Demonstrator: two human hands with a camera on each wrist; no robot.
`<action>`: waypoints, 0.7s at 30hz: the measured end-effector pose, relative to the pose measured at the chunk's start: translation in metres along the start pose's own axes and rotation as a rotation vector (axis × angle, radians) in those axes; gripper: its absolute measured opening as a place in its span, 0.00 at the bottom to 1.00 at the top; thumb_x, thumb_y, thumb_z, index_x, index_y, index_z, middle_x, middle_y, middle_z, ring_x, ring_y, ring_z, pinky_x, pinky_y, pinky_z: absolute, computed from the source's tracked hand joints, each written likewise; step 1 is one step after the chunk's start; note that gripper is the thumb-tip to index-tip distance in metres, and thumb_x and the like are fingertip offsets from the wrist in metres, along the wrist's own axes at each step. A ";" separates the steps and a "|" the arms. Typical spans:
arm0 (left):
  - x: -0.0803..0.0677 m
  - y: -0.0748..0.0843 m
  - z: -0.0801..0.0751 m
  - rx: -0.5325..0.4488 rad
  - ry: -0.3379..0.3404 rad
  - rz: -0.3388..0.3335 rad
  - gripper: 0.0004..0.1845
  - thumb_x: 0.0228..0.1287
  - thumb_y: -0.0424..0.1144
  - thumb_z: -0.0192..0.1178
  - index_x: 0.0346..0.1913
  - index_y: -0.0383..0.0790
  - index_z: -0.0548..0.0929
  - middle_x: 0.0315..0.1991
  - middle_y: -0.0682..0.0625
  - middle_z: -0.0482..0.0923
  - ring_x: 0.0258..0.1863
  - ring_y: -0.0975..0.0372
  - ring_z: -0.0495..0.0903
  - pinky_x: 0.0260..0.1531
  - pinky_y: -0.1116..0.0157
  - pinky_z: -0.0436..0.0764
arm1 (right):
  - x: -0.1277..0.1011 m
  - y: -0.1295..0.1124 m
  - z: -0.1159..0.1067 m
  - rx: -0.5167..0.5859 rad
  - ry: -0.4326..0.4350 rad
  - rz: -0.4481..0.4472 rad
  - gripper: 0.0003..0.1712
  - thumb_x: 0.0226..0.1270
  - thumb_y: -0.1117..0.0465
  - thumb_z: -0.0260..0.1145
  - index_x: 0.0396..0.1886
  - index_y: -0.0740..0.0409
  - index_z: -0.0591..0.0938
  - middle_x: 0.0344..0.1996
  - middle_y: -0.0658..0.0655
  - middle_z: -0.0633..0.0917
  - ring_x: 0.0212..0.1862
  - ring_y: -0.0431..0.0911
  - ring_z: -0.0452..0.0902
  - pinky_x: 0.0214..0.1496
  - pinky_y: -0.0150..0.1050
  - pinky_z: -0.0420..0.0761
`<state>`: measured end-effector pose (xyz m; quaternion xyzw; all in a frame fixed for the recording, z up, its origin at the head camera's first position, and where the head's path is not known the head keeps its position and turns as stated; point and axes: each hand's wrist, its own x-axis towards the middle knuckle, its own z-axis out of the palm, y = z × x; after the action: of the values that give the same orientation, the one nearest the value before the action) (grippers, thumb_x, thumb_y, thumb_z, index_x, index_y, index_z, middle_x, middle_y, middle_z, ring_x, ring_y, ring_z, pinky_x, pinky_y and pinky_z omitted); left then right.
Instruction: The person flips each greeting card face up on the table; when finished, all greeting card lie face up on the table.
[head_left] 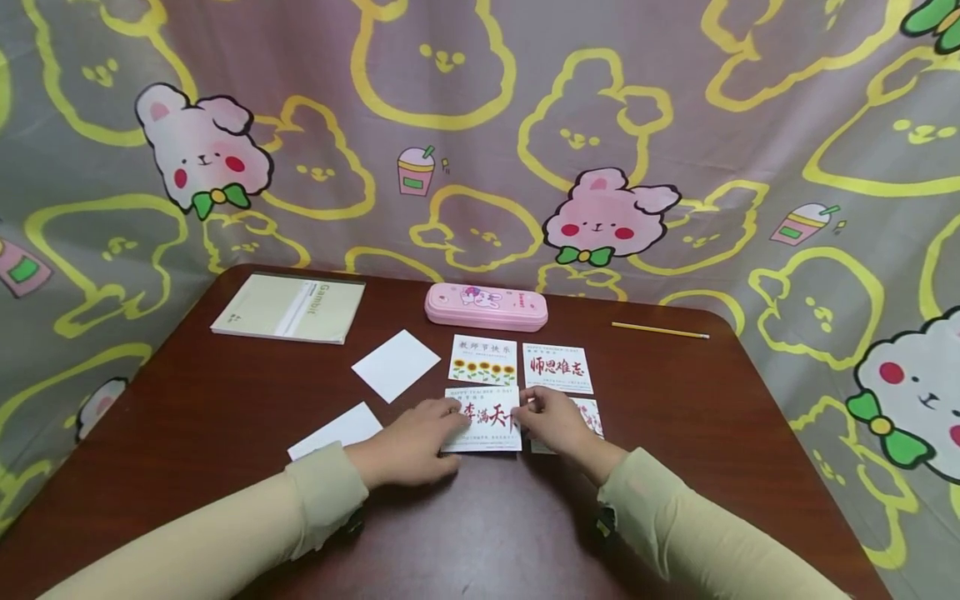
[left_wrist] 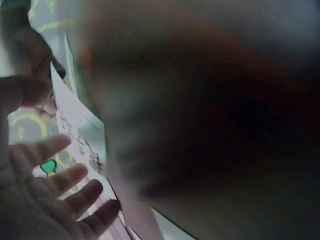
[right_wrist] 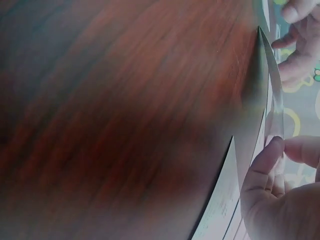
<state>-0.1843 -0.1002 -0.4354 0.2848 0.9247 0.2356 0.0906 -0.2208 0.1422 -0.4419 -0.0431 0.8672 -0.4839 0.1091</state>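
Note:
A white card with red Chinese lettering lies in front of me, nearest both hands. My right hand pinches its right edge between thumb and finger, as the right wrist view also shows, where the card is slightly bent. My left hand touches the left side with extended, spread fingers. Just behind is a sunflower card, and to its right another red-lettered card. A card with a reddish pattern is partly hidden under my right hand.
Two blank-looking white cards lie to the left. Along the back are a Gambit notebook, a pink pencil case and a yellow pencil. A patterned curtain hangs behind the brown table.

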 end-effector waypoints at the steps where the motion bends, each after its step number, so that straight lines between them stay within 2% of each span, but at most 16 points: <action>1: 0.000 0.002 0.000 0.046 -0.040 0.010 0.27 0.65 0.42 0.65 0.65 0.33 0.79 0.66 0.36 0.72 0.67 0.44 0.70 0.64 0.43 0.71 | 0.000 0.000 0.000 -0.021 -0.001 -0.006 0.16 0.66 0.67 0.68 0.52 0.71 0.81 0.28 0.53 0.85 0.26 0.44 0.82 0.31 0.38 0.83; 4: 0.002 0.006 0.000 0.129 -0.114 -0.001 0.27 0.68 0.46 0.64 0.67 0.39 0.80 0.69 0.37 0.71 0.70 0.44 0.67 0.65 0.42 0.69 | 0.000 0.001 0.000 -0.112 0.005 -0.058 0.21 0.64 0.68 0.69 0.56 0.70 0.80 0.31 0.53 0.85 0.32 0.47 0.85 0.35 0.39 0.83; 8: 0.005 0.008 -0.001 0.179 -0.138 -0.016 0.26 0.68 0.48 0.64 0.65 0.41 0.81 0.68 0.39 0.72 0.69 0.46 0.68 0.64 0.43 0.70 | -0.005 0.001 0.003 -0.298 0.020 -0.260 0.20 0.59 0.70 0.68 0.53 0.69 0.82 0.37 0.57 0.82 0.41 0.51 0.82 0.46 0.47 0.82; 12: 0.008 0.008 -0.001 0.195 -0.145 -0.012 0.26 0.68 0.48 0.64 0.65 0.41 0.82 0.68 0.39 0.72 0.69 0.46 0.68 0.64 0.43 0.71 | -0.015 -0.001 0.010 -0.534 -0.076 -0.507 0.17 0.60 0.68 0.67 0.50 0.68 0.84 0.43 0.62 0.83 0.46 0.56 0.81 0.52 0.52 0.80; 14: 0.009 0.008 -0.001 0.194 -0.145 -0.014 0.26 0.68 0.49 0.64 0.65 0.41 0.81 0.69 0.39 0.71 0.69 0.45 0.68 0.64 0.43 0.71 | -0.019 -0.003 0.013 -0.636 -0.146 -0.595 0.16 0.62 0.67 0.68 0.49 0.68 0.85 0.45 0.63 0.83 0.49 0.57 0.80 0.54 0.52 0.80; 17: 0.010 0.008 0.000 0.198 -0.139 -0.015 0.27 0.67 0.49 0.64 0.65 0.41 0.81 0.69 0.39 0.71 0.69 0.45 0.68 0.64 0.44 0.71 | -0.024 -0.006 0.015 -0.732 -0.204 -0.644 0.16 0.62 0.65 0.69 0.48 0.67 0.85 0.46 0.63 0.83 0.49 0.57 0.79 0.55 0.52 0.79; 21: 0.010 0.007 0.001 0.217 -0.134 -0.016 0.27 0.67 0.50 0.64 0.65 0.41 0.81 0.68 0.39 0.71 0.69 0.46 0.68 0.64 0.45 0.71 | -0.024 -0.007 0.017 -0.745 -0.222 -0.629 0.15 0.62 0.64 0.69 0.49 0.66 0.85 0.47 0.63 0.82 0.50 0.57 0.78 0.56 0.52 0.78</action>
<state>-0.1892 -0.0891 -0.4335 0.3005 0.9390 0.1136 0.1227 -0.1935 0.1288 -0.4405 -0.3898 0.9093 -0.1432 0.0267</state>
